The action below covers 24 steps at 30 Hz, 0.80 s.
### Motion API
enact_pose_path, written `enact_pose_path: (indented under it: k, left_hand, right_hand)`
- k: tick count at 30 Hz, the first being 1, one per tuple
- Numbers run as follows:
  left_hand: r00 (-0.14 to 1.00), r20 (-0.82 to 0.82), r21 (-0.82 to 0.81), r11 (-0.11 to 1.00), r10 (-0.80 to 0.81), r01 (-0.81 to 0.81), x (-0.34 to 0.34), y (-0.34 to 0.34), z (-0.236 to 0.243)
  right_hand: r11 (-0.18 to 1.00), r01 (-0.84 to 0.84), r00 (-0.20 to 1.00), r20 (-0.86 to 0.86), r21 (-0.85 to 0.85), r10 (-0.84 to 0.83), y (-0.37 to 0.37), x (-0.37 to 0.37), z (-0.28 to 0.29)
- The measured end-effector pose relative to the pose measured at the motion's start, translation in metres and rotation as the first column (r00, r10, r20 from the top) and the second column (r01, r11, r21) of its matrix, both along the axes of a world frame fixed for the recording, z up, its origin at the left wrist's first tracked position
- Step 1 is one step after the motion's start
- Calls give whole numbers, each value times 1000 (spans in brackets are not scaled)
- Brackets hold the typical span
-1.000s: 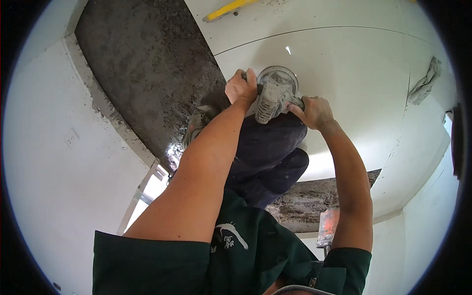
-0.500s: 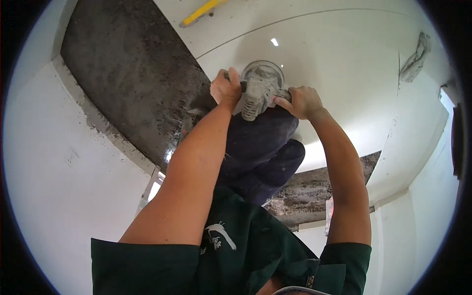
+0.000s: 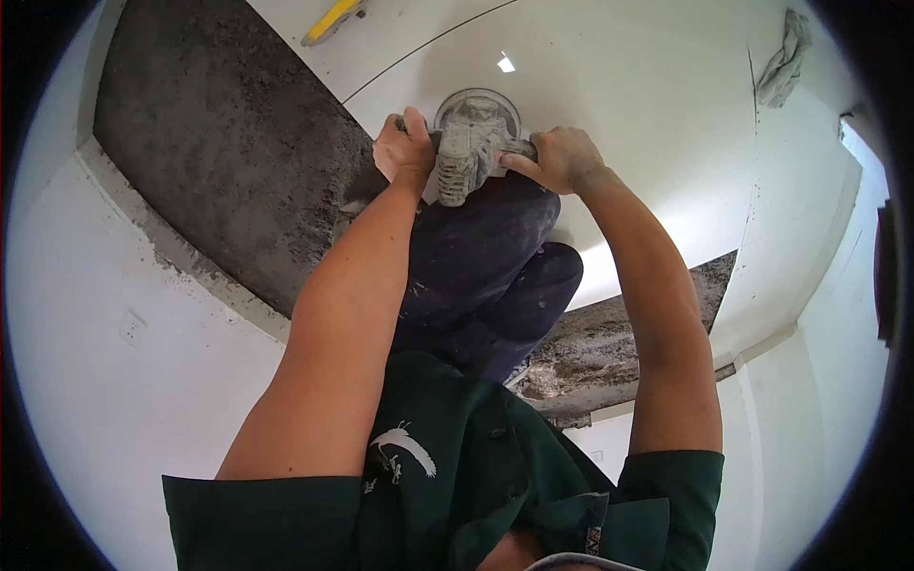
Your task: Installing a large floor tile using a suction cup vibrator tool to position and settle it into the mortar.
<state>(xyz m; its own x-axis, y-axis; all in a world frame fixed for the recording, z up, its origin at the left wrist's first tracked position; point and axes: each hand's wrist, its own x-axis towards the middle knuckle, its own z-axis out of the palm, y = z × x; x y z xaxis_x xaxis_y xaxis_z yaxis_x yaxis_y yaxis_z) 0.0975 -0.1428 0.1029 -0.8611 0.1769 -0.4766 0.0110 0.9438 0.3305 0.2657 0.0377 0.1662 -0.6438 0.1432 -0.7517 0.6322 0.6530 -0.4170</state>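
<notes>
A grey, dust-caked tile vibrator [image 3: 465,152] stands with its round suction base on a large glossy cream tile [image 3: 628,105], just beyond my knees. My left hand [image 3: 405,147] is closed round its left side handle. On the opposite side my right hand [image 3: 566,160] grips the other handle, thumb lying along it toward the body. Both arms reach forward, and the tool's ribbed end points back toward me. How firmly the base touches the tile cannot be made out.
Dark, rough mortar bed [image 3: 209,143] lies to the left, beside a white wall [image 3: 124,314] with a raw lower edge. A smaller bare strip [image 3: 609,347] runs behind my knees. A yellow tool [image 3: 331,21] and a crumpled grey cloth [image 3: 785,62] rest on far tiles.
The whole scene sits slightly higher and further left in the picture as the view shifts. Both hands keep their hold on the tile vibrator, which shows no clear movement across the tile.
</notes>
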Motion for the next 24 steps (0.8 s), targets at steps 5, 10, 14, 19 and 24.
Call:
enact_pose_path:
  k: [5,10,14,19,24]
  left_hand:
    - [999,-30,51,998,-30,32,1,0,0]
    - [1000,3,88,996,-28,28,4,-5,-6]
    - [1000,3,174,985,-2,2,-8,-18,-21]
    - [998,71,278,960,0,-20,3,-2,0]
    - [993,106,414,910,-56,7,-11,-25,-14]
  right_hand:
    - [1000,-8,1000,2,9,8,0,5,-3]
    - [1000,-11,999,-45,19,12,-1,22,-7]
    - [997,44,996,-79,70,-38,-13,27,-11]
    - [982,156,987,22,103,-159,-14,25,1]
    - [997,80,996,48,17,-81,-8,14,11]
